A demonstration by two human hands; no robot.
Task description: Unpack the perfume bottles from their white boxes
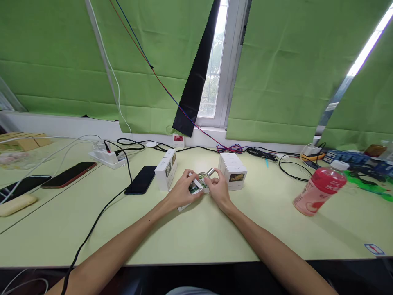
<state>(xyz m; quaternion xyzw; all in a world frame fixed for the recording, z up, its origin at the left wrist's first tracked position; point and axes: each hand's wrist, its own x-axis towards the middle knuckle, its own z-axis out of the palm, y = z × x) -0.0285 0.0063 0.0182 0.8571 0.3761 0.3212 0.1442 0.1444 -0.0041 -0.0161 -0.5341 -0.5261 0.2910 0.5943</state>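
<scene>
Near the middle of the table my left hand (185,189) is closed around a small white box (196,190) with a green leafy picture. Close on its right, my right hand (219,188) pinches a small silvery cylinder (210,171) between its fingers, over a green patterned piece beside the box. What that piece is cannot be made out. White boxes (166,172) with small pictures stand to the left of my hands. More white boxes (235,174) stand in a row just to the right.
A dark phone (141,180) lies left of the boxes, with a black cable (101,213) running past it. A pink bottle (319,190) stands at the right. Behind are a power strip (112,157), bundled cables (230,148) and a small box (178,141).
</scene>
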